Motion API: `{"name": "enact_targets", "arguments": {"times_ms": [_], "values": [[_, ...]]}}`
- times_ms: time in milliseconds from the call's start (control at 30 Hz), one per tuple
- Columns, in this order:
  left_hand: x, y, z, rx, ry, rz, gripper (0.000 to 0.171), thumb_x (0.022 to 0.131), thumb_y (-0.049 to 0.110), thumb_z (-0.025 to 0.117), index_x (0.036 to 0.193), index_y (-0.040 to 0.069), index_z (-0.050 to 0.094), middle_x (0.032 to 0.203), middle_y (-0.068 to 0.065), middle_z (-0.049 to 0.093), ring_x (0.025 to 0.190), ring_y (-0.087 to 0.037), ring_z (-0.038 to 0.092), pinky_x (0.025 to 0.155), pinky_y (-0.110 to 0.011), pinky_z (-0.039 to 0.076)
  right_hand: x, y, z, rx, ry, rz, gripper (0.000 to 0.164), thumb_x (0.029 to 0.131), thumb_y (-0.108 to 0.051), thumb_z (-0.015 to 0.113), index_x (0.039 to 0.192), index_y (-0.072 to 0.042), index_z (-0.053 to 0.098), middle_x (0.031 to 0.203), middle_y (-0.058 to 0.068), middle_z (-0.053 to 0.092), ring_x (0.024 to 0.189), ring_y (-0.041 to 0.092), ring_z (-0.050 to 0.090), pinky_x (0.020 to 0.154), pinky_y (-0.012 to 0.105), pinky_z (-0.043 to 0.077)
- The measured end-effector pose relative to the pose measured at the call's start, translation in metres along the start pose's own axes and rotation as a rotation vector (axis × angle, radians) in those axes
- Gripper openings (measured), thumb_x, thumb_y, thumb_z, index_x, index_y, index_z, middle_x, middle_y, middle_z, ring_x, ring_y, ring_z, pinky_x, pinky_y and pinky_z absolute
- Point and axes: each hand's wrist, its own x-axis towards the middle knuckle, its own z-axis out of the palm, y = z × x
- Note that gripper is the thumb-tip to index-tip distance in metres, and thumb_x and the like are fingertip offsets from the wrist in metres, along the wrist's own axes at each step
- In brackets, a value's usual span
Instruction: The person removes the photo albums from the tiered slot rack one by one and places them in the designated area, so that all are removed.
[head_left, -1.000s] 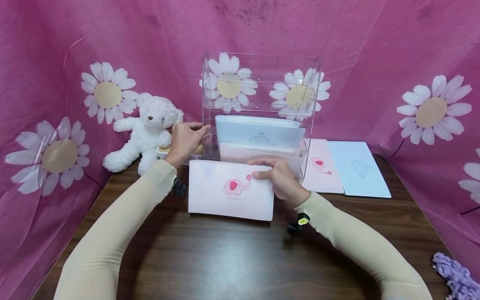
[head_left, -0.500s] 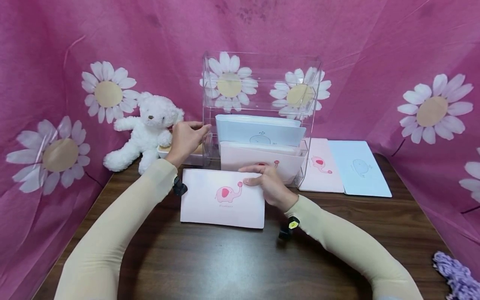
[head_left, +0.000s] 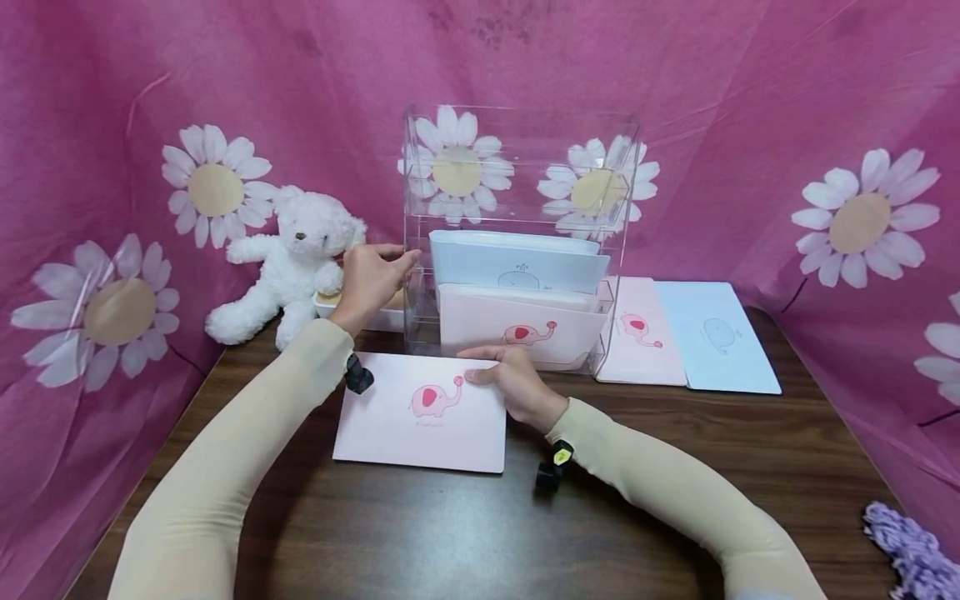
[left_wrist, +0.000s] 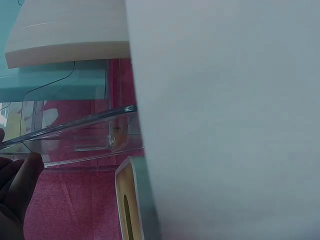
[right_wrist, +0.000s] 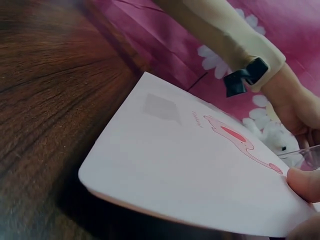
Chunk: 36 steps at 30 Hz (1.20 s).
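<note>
My right hand point(head_left: 517, 387) grips a pink notebook point(head_left: 423, 429) with a red-eared elephant on its cover by the upper right corner, thumb in front. The notebook leans tilted over the table, in front of a clear acrylic rack point(head_left: 407, 192). In the right wrist view its cover point(right_wrist: 170, 160) and thin edge face the camera. My left hand point(head_left: 375, 279) pinches the rack's left side. The rack's lower tiers hold a light blue whale notebook point(head_left: 480, 262) and, before it, pink elephant notebooks point(head_left: 480, 325). In the left wrist view the held notebook point(left_wrist: 230, 120) hides much of the scene.
A white teddy bear point(head_left: 300, 250) sits left of the rack beside a white-sided box point(head_left: 392, 320) with a tan top. A pink notebook point(head_left: 652, 350) and a blue one point(head_left: 723, 350) lie right of it. Purple knitted material point(head_left: 911, 550) is at the table's right edge.
My right hand has brought the pink notebook down, left and toward me, away from the rack, tilting it flatter. The pink notebook in the lowest tier now shows fully. My left hand stays put.
</note>
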Motion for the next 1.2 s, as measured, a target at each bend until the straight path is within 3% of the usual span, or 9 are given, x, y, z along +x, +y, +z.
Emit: {"name": "enact_targets", "arguments": {"times_ms": [533, 900, 1033, 1200], "values": [[0.000, -0.001, 0.001, 0.014, 0.001, 0.008, 0.039, 0.093, 0.039, 0.073, 0.118, 0.010, 0.077, 0.096, -0.010, 0.079, 0.068, -0.013, 0.070, 0.058, -0.021, 0.055, 0.015, 0.024, 0.022, -0.045, 0.005, 0.025, 0.033, 0.091, 0.003, 0.064, 0.123, 0.000, 0.071, 0.113, 0.021, 0.075, 0.085, 0.019, 0.076, 0.077, 0.037, 0.064], [0.000, -0.002, 0.000, 0.004, -0.008, 0.005, 0.039, 0.093, 0.040, 0.073, 0.118, 0.010, 0.077, 0.095, -0.010, 0.079, 0.069, -0.015, 0.071, 0.056, -0.020, 0.054, 0.031, 0.032, 0.022, -0.254, 0.011, -0.014, 0.029, 0.091, -0.003, 0.068, 0.120, -0.004, 0.074, 0.111, 0.015, 0.077, 0.087, 0.016, 0.075, 0.077, 0.028, 0.062], [0.001, -0.002, 0.001, 0.004, -0.004, 0.014, 0.039, 0.093, 0.039, 0.073, 0.117, 0.009, 0.077, 0.093, -0.010, 0.079, 0.068, -0.015, 0.071, 0.056, -0.020, 0.053, 0.033, 0.033, 0.025, -0.379, 0.040, -0.079, 0.026, 0.091, -0.005, 0.070, 0.116, -0.007, 0.076, 0.115, 0.011, 0.076, 0.100, 0.017, 0.070, 0.088, 0.029, 0.057], [0.001, -0.002, 0.001, 0.011, 0.000, 0.009, 0.039, 0.092, 0.042, 0.073, 0.116, 0.011, 0.078, 0.092, -0.009, 0.078, 0.067, -0.014, 0.069, 0.055, -0.021, 0.053, 0.033, 0.033, 0.027, -0.514, 0.080, -0.148, 0.025, 0.089, -0.008, 0.072, 0.113, -0.012, 0.078, 0.125, 0.009, 0.073, 0.120, 0.023, 0.063, 0.107, 0.042, 0.048]]}}
